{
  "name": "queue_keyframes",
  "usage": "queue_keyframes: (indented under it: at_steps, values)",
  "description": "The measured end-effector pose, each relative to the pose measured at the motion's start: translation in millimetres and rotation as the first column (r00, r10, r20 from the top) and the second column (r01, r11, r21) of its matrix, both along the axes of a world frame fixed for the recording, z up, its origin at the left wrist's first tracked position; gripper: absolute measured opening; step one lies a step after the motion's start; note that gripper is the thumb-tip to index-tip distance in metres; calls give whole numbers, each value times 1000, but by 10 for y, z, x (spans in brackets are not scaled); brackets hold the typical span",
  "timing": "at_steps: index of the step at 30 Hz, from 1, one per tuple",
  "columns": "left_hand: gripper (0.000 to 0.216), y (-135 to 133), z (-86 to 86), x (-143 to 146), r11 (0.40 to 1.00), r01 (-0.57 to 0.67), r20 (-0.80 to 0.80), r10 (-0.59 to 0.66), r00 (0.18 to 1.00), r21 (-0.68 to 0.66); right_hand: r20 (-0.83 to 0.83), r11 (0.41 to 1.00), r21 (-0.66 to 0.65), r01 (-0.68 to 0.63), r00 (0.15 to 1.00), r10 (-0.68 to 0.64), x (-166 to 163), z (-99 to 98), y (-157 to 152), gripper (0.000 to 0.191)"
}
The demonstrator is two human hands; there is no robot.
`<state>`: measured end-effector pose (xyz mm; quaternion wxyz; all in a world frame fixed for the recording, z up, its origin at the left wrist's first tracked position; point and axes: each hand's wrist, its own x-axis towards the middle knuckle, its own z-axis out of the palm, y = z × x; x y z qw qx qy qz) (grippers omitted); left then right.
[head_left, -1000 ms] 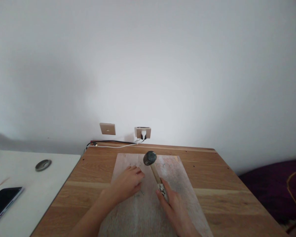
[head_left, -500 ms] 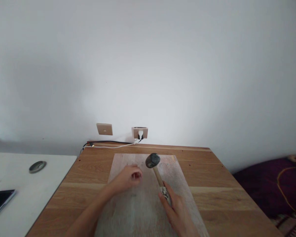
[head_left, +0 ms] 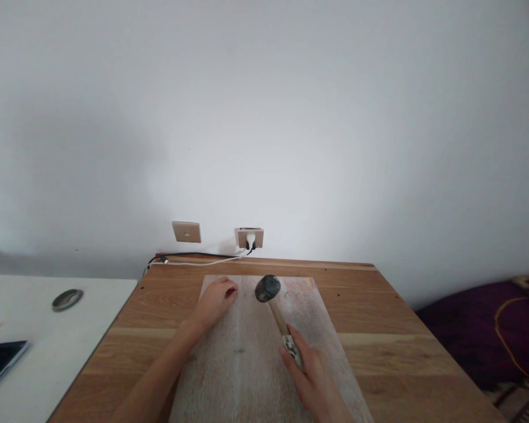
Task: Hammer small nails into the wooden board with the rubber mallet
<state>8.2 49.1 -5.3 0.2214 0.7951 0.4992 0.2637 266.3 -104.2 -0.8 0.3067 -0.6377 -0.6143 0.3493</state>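
Note:
A mallet with a black head and a wooden handle is gripped in my right hand, its fingers wrapped round the worn white-and-black grip. The mallet's head hangs over the far part of a worn, pale wooden board. To the left of the head, my left hand is over the board's far left part, fingers curled together in a pinch. Whatever sits between those fingertips, if anything, is too small to make out.
Under the board is a brown wooden table. A white table on the left holds a phone and a round grey object. Cables run along the back edge to a wall socket. Purple cloth lies at right.
My left hand has moved left and farther away over the board, still pinched. My right hand and the mallet have shifted slightly left.

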Motion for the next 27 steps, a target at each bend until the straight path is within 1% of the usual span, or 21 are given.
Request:
queue_keyframes:
  at_steps: [4,6,9,11,13,14,16,17,18,19,21,22,23,25,27]
  values:
    - [22,5,-49,32,999,48,73,-47,996,-15,19,998,-42,-52,998,53,-63,113,25,64]
    - [23,-5,-76,51,999,20,114,-15,993,-40,31,996,-42,-78,996,79,-110,155,52,62]
    - [36,-19,-109,69,996,-34,165,48,985,-85,36,994,-33,-106,994,107,-200,192,111,58]
    - [43,-28,-108,69,994,-27,206,49,977,-110,36,994,-8,-111,993,111,-266,203,165,55]
    - [44,-52,-73,55,994,-39,220,60,974,-98,30,990,18,-139,990,138,-327,208,223,53]
    - [42,-78,-42,41,995,-71,206,85,975,-76,30,986,24,-167,986,166,-352,208,250,53]
    - [32,-171,44,2,987,-156,126,159,979,-34,48,976,31,-213,976,212,-387,204,284,52]
    - [27,-243,97,-20,983,-180,72,181,981,-29,65,975,33,-220,974,217,-395,199,288,52]
    - [23,-332,151,-39,985,-168,14,168,986,-35,78,976,34,-216,974,213,-395,192,285,53]
    - [20,-435,206,-51,992,-117,-48,115,992,-51,85,979,36,-202,976,199,-389,185,274,54]
    - [21,-658,296,-43,994,79,-175,-91,980,-73,80,985,29,-171,982,169,-355,168,241,56]
    - [22,-764,324,-21,982,174,-248,-186,951,-69,77,988,19,-155,985,154,-330,158,223,58]
    - [20,-856,338,11,968,242,-322,-248,913,-62,79,991,9,-135,988,133,-300,147,206,60]
    - [15,-981,320,85,949,313,-433,-300,850,-42,97,996,-5,-87,992,87,-234,117,177,62]
    - [15,-1013,261,135,945,326,-474,-293,830,-13,105,999,-2,-47,993,47,-170,82,149,63]
